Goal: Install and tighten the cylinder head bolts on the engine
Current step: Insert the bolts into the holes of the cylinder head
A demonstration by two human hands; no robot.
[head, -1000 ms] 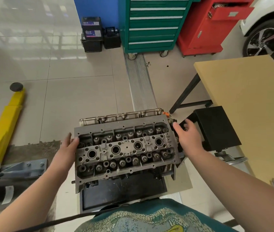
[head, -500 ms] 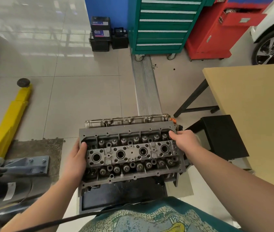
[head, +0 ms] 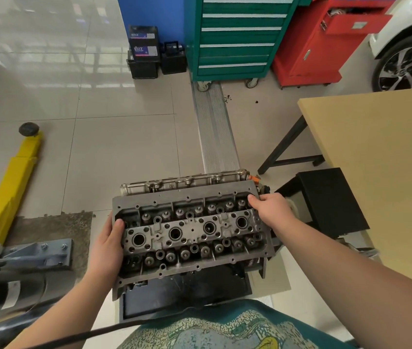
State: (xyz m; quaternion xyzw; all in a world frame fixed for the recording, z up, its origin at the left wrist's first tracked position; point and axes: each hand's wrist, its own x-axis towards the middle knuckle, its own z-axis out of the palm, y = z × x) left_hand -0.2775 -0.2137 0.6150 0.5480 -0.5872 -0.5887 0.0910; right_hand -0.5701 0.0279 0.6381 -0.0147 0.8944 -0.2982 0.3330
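A grey metal cylinder head (head: 190, 230) sits in front of me on the engine, its top face up, showing valve springs, bolt holes and a row of round plug wells. My left hand (head: 108, 248) grips its left end, thumb over the top edge. My right hand (head: 271, 210) grips the far right corner, fingers curled over the rim. A lighter metal part (head: 184, 183) shows along the far side of the head. The engine block below is mostly hidden. No bolts are visible.
A black tray (head: 187, 295) lies under the engine. A yellow-topped table (head: 381, 177) and a black stool (head: 331, 202) stand to the right. A yellow lift arm (head: 11, 182) and grey bracket (head: 36, 255) lie at left. Tool cabinets (head: 240, 36) and batteries (head: 144, 49) stand far back.
Both hands closed in from the sides of the cylinder head onto its ends. The right hand moved from beside the right edge onto the far right corner.
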